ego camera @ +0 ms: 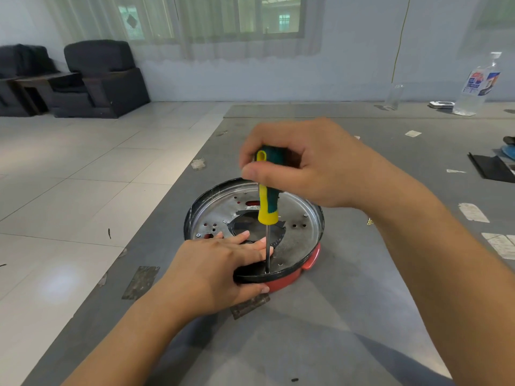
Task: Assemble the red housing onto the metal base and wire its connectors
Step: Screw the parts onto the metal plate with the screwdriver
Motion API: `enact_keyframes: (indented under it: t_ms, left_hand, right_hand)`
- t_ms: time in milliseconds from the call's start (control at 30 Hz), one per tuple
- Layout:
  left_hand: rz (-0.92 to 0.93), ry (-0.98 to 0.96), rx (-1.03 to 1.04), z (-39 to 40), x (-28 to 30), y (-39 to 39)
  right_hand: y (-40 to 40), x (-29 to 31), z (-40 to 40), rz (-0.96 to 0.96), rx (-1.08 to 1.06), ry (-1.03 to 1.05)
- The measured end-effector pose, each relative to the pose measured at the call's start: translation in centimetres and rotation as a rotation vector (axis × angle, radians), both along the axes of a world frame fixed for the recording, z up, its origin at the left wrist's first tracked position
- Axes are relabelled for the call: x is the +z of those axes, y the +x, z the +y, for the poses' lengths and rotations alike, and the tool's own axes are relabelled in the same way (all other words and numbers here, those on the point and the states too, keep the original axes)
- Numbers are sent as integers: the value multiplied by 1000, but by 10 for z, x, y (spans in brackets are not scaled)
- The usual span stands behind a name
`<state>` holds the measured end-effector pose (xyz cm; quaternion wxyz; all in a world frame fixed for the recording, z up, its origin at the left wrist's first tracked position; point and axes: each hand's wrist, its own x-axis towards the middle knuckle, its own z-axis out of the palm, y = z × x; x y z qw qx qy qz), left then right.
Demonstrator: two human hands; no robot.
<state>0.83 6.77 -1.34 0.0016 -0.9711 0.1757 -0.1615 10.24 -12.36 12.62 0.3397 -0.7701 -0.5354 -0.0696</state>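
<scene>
A round metal base (pixel 295 235) with a black rim lies on the grey mat, and the red housing (pixel 289 278) shows beneath its near edge. My right hand (pixel 303 165) grips the top of a yellow and green screwdriver (pixel 268 203) that stands upright. Its thin shaft comes down to the plate near the front rim. My left hand (pixel 220 271) holds the near rim, fingers lying flat on the plate beside the shaft and thumb curled under the edge. The screw under the tip is hidden.
The grey mat (pixel 348 316) ends at tiled floor on the left. A large clear water bottle (pixel 476 84), a glass (pixel 394 96) and a small white object stand at the far right. Black items (pixel 490 168) and paper scraps lie at the right edge. Dark armchairs sit far left.
</scene>
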Motion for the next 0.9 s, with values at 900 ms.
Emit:
enact_keyframes:
  t_ms: [900]
  left_hand:
    - [79,-14,10,0,0,-2]
  right_hand:
    - [-4,4,-10,396,172,-22]
